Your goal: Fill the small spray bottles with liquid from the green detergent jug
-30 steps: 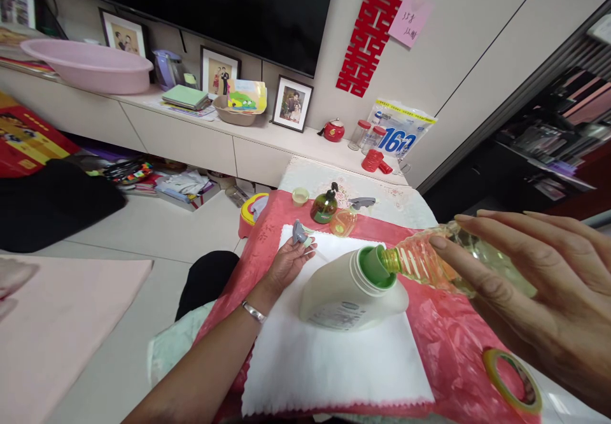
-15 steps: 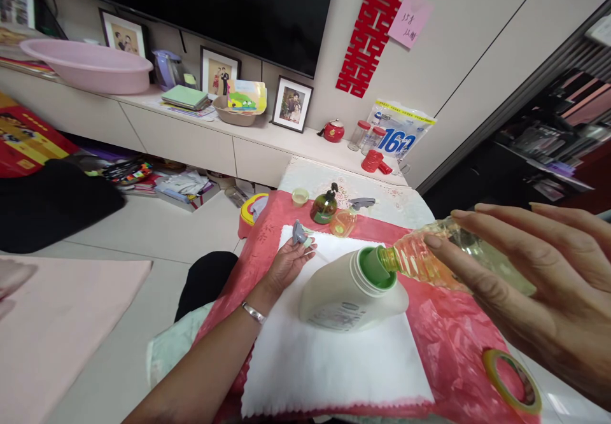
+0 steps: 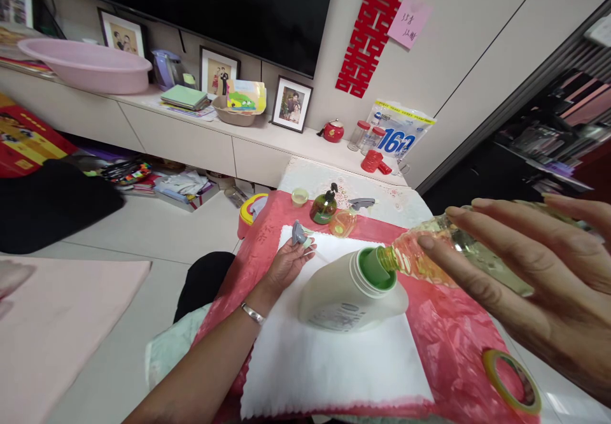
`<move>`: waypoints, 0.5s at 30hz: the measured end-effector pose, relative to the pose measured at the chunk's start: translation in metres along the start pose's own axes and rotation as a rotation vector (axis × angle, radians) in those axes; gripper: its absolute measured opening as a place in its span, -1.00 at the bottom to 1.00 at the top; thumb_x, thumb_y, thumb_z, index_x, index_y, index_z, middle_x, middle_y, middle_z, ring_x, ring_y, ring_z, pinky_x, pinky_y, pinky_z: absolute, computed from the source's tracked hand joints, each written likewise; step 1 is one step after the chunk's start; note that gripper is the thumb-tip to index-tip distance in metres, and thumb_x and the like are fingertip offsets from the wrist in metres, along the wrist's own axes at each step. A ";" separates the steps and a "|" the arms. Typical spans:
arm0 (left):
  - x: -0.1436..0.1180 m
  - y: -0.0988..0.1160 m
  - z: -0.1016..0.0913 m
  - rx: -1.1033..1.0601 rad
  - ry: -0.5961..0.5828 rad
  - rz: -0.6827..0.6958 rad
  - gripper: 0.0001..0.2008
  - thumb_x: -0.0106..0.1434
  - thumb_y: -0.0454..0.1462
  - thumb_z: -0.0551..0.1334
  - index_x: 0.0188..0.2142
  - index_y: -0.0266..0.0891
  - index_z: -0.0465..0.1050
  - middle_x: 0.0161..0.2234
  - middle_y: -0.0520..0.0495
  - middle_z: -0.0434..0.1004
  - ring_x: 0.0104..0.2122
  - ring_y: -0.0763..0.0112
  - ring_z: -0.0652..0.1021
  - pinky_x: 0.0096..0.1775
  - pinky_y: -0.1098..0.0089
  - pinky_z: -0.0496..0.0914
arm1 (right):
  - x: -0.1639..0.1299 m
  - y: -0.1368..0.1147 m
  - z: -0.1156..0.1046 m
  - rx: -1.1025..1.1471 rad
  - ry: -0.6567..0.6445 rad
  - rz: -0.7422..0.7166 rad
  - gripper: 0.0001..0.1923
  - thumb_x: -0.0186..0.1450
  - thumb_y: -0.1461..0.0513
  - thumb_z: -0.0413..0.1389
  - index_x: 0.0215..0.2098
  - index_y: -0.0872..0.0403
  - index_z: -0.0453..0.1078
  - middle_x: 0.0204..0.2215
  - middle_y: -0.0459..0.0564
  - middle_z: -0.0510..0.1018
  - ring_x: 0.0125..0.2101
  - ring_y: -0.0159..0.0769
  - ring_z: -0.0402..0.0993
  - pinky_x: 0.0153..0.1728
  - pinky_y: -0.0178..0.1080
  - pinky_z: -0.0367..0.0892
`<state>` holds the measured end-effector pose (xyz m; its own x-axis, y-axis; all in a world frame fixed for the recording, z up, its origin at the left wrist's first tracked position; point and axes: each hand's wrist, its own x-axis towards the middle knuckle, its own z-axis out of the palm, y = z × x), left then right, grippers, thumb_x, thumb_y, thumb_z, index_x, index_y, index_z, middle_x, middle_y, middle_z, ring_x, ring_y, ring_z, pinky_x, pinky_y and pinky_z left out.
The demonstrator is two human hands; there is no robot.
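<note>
My left hand [image 3: 285,260] is closed on a grey spray head [image 3: 300,233] with a pale green collar and a thin clear tube, held over the left edge of a white cloth [image 3: 286,360]. A big off-white jug [image 3: 334,303] with a green-lined mouth stands on that cloth. My right hand [image 3: 534,284] wraps its fingers round a clear plastic bottle [image 3: 429,246], tipped almost on its side. The bottle's neck rests at the green mouth of the jug. The fingers cover much of the bottle's body.
Behind the jug stand a dark green pump bottle [image 3: 324,207], an orange bottle [image 3: 342,223] with a grey sprayer and a small pale cup [image 3: 300,197]. A tape roll [image 3: 487,363] lies at the right on the red plastic sheet [image 3: 449,322]. A low cabinet [image 3: 181,128] runs along the wall.
The far end of the clear bottle and my right hand have risen slightly. My left hand and the jug have stayed in place.
</note>
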<state>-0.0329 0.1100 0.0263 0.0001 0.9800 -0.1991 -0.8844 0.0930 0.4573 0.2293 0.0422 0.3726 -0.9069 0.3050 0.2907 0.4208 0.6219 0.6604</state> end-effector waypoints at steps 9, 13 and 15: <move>0.000 0.000 0.000 0.013 -0.001 -0.003 -0.70 0.18 -0.46 0.44 -0.10 -0.26 0.53 -0.15 -0.14 0.67 -0.15 0.32 0.66 -0.03 0.32 0.48 | -0.004 -0.005 0.001 0.033 -0.001 -0.003 -0.33 0.53 0.46 -0.23 0.47 -0.22 0.04 0.38 -0.15 0.18 0.42 -0.21 0.00 0.44 0.15 -0.03; -0.002 0.002 0.003 0.006 0.002 -0.002 -0.70 0.17 -0.46 0.44 -0.12 -0.25 0.52 -0.15 -0.12 0.67 -0.15 0.34 0.67 -0.05 0.34 0.49 | -0.009 -0.010 0.008 0.023 -0.021 0.043 -0.41 0.57 0.34 -0.21 0.48 -0.24 0.05 0.36 -0.09 0.22 0.36 -0.08 0.16 0.37 0.26 0.05; -0.003 0.002 0.006 -0.005 0.012 -0.002 -0.70 0.17 -0.47 0.43 -0.12 -0.26 0.52 -0.14 -0.12 0.66 -0.16 0.33 0.67 -0.05 0.33 0.49 | -0.015 -0.012 0.012 0.050 -0.037 0.148 -0.42 0.58 0.26 -0.15 0.51 -0.23 0.00 0.35 -0.01 0.24 0.31 0.05 0.24 0.30 0.29 0.11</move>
<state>-0.0322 0.1084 0.0328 -0.0038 0.9776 -0.2103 -0.8866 0.0940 0.4528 0.2380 0.0386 0.3518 -0.8342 0.4213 0.3560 0.5508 0.6030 0.5771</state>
